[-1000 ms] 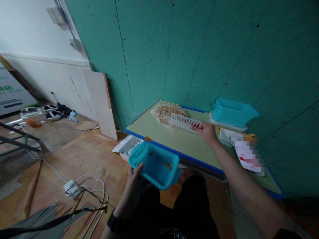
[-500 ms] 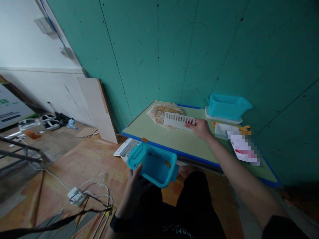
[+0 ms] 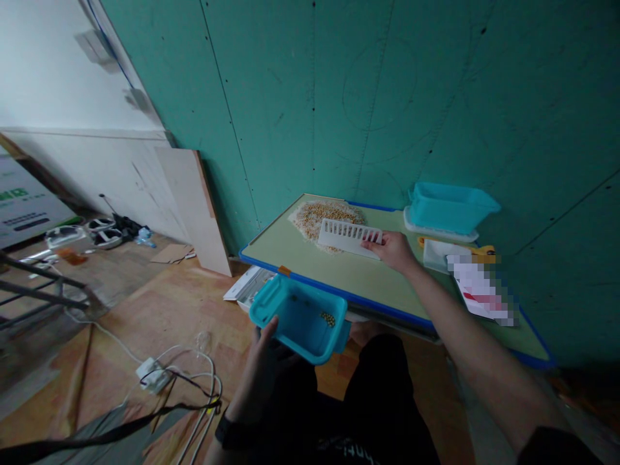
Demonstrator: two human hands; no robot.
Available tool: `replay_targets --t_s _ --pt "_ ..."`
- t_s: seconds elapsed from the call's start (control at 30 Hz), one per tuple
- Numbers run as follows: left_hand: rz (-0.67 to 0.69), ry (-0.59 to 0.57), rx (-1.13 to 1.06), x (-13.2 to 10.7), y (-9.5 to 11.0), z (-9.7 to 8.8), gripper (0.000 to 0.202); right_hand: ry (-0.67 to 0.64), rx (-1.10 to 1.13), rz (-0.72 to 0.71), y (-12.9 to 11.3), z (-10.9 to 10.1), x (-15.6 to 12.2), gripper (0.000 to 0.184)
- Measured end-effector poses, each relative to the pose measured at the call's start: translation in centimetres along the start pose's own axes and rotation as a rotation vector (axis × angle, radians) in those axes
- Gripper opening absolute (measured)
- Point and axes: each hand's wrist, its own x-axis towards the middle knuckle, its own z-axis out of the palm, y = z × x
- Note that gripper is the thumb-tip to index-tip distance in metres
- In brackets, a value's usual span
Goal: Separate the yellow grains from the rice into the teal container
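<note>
- By the left hand [image 3: 261, 345], the teal box [image 3: 298, 332] is held before the table's near edge, thumb pressed over the rim; the other fingers are mostly hidden.
- Its opening is turned upward, its long axis slanted from far left to near right; beans [image 3: 328, 319] are gathered toward the right end.
- On the table [image 3: 368, 278], a mixed pile [image 3: 310, 216] of pale and yellow grains is spread.
- Over the pile's near-right edge, the slotted strip [image 3: 343, 243] is laid roughly left to right, slots along its far side; contact cannot be told.
- Its right end is pinched by the right hand [image 3: 394, 250]; working the strip at the pile is judged to be in hand, and a level strip and steady box seem called for.
</note>
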Motion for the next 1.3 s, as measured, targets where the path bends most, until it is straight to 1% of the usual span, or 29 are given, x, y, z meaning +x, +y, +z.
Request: replay_targets --t_s 0.1,0.17,0.37,0.47,0.63,0.8,0.9,1.17,1.23,1.3 --pt "0.029 -0.008 -0.020 0.4 -0.3 -0.1 0.095 -0.024 0.002 -0.005 -0.1 -0.1 -0.1 0.038" --pt "0.038 -0.009 -0.028 0.6 -0.5 -0.1 0.093 -0.032 0.007 -0.008 0.0 0.0 -0.1 0.035" --pt "0.033 -0.001 -0.050 1.1 -0.8 -0.3 0.096 -0.033 0.024 0.007 0.1 0.1 -0.2 0.027" --pt "0.043 -0.010 -0.065 1.2 -1.0 -0.4 0.095 -0.045 0.048 -0.013 0.2 0.1 -0.2 0.030" --pt "0.045 -0.010 -0.067 1.4 -1.2 -0.6 0.101 -0.074 0.076 -0.015 0.5 0.1 0.0 0.036" --pt "0.052 -0.025 -0.079 1.4 -1.2 -0.6 0.092 -0.103 0.144 -0.024 0.8 0.1 0.0 0.036" --pt "0.054 -0.024 -0.086 1.4 -1.2 -0.6 0.093 -0.106 0.153 -0.021 0.8 0.1 -0.1 0.035" --pt "0.052 0.003 -0.095 1.3 -1.1 -0.5 0.096 -0.082 0.180 -0.001 0.7 0.1 0.0 0.038" --pt "0.054 0.003 -0.095 1.1 -1.0 -0.3 0.091 -0.087 0.189 -0.003 0.8 0.2 0.0 0.036" --pt "0.056 0.007 -0.096 0.9 -0.9 0.0 0.082 -0.098 0.201 -0.011 0.9 0.2 0.0 0.034"
